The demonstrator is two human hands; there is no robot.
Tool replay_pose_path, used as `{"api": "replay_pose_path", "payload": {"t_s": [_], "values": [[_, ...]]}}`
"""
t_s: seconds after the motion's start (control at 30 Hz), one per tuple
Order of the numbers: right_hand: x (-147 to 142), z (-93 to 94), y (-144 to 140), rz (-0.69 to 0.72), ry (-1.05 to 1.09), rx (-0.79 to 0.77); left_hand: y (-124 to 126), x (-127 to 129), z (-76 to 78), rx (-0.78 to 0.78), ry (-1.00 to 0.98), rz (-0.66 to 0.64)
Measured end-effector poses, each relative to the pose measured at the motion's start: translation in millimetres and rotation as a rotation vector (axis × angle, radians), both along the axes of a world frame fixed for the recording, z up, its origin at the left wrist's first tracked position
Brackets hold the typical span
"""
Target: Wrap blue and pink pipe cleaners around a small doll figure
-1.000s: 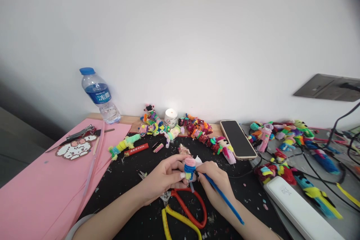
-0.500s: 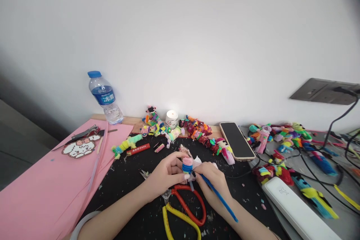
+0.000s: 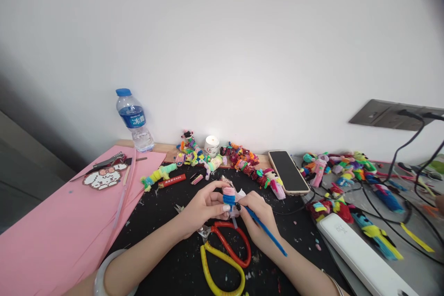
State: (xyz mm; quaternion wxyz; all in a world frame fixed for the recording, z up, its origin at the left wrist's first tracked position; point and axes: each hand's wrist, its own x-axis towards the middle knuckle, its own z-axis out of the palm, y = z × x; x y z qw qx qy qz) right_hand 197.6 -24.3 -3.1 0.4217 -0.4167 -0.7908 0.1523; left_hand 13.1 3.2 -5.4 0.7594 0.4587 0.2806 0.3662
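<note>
My left hand (image 3: 202,206) pinches a small pipe-cleaner figure (image 3: 229,197), pink on top and blue below, upright over the black mat (image 3: 163,212). My right hand (image 3: 257,219) holds a blue pipe cleaner (image 3: 267,232) whose upper end meets the figure's blue band; its free end trails down to the right over my wrist. Both hands touch the figure. Red-and-yellow scissors (image 3: 225,259) lie on the mat just below my hands.
Several finished pipe-cleaner figures (image 3: 239,159) line the mat's far edge, and more lie at the right (image 3: 347,175) among black cables. A phone (image 3: 287,172), candle (image 3: 211,144), water bottle (image 3: 134,120), pink sheet (image 3: 52,226), white power strip (image 3: 360,254) and a bead picture (image 3: 103,178) surround the mat.
The view has shifted, so everything sits a little further right and lower. My hands stay on the figure; the blue band on it looks wider and the yellow part is no longer seen.
</note>
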Motion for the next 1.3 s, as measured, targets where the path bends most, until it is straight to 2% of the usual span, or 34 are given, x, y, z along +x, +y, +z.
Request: {"api": "replay_pose_path", "payload": {"t_s": [0.9, 1.17, 1.3], "values": [[-0.2, -2.7, 2.7, -0.025, -0.067, 0.048, -2.0, -0.1, 2.1, -0.001, -0.032, -0.018], [2.1, -3.6, 3.8, -0.090, -0.037, -0.021, -0.7, 0.0, -0.2, 0.040, -0.029, -0.011], [1.9, -2.9, 2.8, -0.066, -0.027, -0.002, -0.6, 1.8, -1.4, 0.049, -0.033, 0.008]]}}
